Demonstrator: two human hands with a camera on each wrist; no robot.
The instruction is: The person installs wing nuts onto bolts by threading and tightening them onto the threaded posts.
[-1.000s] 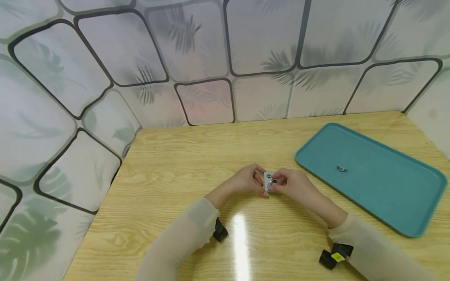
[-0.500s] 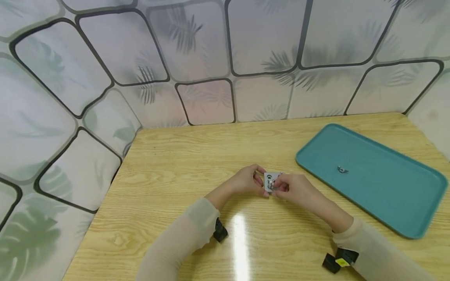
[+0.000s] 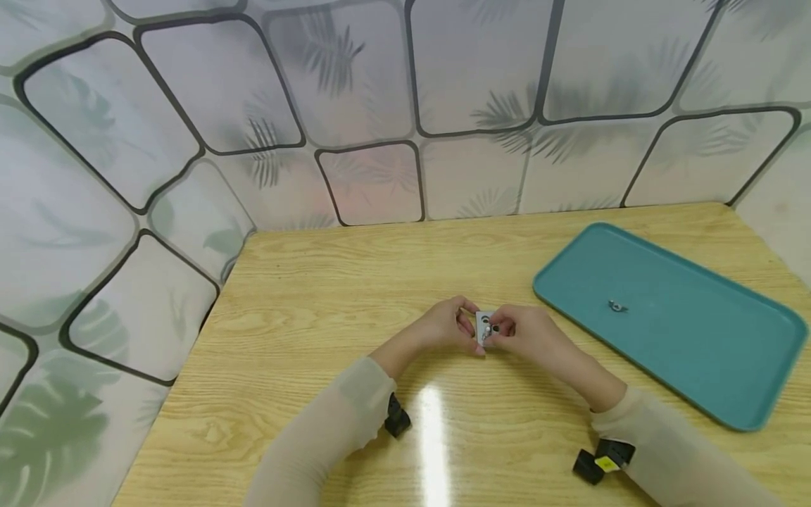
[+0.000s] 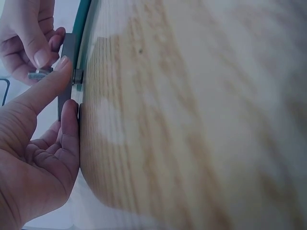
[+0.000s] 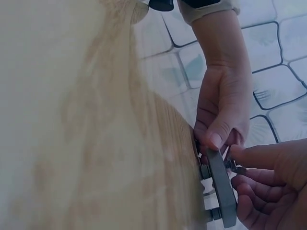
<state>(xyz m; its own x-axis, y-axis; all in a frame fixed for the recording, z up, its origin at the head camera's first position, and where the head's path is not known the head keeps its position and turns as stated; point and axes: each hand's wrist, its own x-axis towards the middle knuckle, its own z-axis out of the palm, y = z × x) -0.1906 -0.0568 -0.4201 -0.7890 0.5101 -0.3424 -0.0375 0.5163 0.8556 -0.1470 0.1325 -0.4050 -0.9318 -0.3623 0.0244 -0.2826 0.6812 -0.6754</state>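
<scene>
In the head view, my left hand [image 3: 438,326] holds a flat grey metal plate [image 3: 481,325] by its left edge, close over the table. At the plate's right side, my right hand [image 3: 531,333] pinches a small wing nut [image 5: 236,167] on a bolt standing up from the plate. The bolt's threaded end [image 4: 34,75] shows beside the fingers in the left wrist view. Seen edge-on in the right wrist view, the plate has bolt heads [image 5: 212,214] jutting from its underside. Dark round holes show on its face; the right fingers partly cover it.
A teal tray [image 3: 684,331] lies on the right of the wooden table [image 3: 329,282], with another wing nut [image 3: 617,305] in it. Patterned cloth [image 3: 367,84] hangs behind and at the left. Both wrists carry small black cameras.
Half a second ago my right hand had shifted slightly right and turned; now it is back left over the bolt. The left hand and plate have stayed in place.
</scene>
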